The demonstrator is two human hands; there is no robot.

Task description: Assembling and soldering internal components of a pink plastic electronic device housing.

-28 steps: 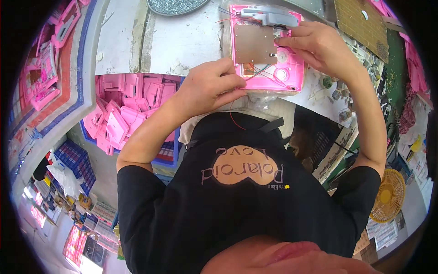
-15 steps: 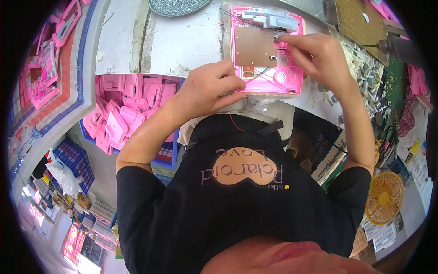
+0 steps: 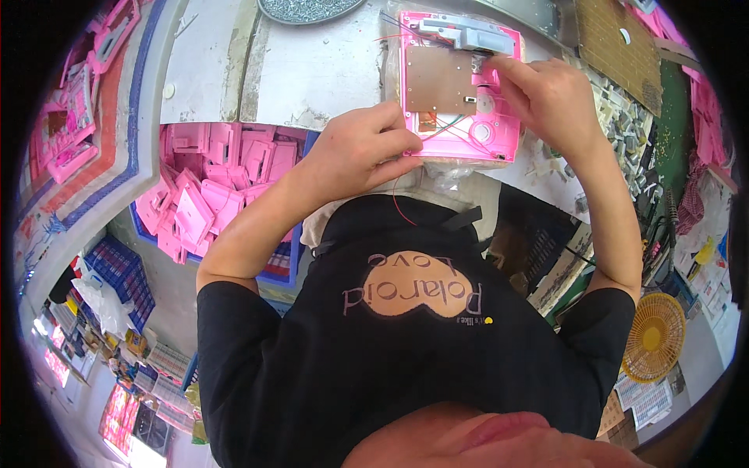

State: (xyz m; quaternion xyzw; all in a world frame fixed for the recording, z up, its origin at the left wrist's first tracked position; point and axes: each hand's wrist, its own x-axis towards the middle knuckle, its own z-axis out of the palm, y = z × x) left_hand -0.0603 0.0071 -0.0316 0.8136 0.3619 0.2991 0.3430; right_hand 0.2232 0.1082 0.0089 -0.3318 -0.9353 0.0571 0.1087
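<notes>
Worn white workbench (image 3: 289, 70), grey floor (image 3: 178, 300)

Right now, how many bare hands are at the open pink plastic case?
2: the left hand at the near-left corner of the open pink plastic case, and the right hand over its right side, near the flat brown rectangular board. I see no others.

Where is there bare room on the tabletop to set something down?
Mainly the white tabletop left of the pink housing, between the round dish and the left hand. Crowded: to the right, past the right hand, with scattered small parts; and the blue crate, heaped with pink parts.
</notes>
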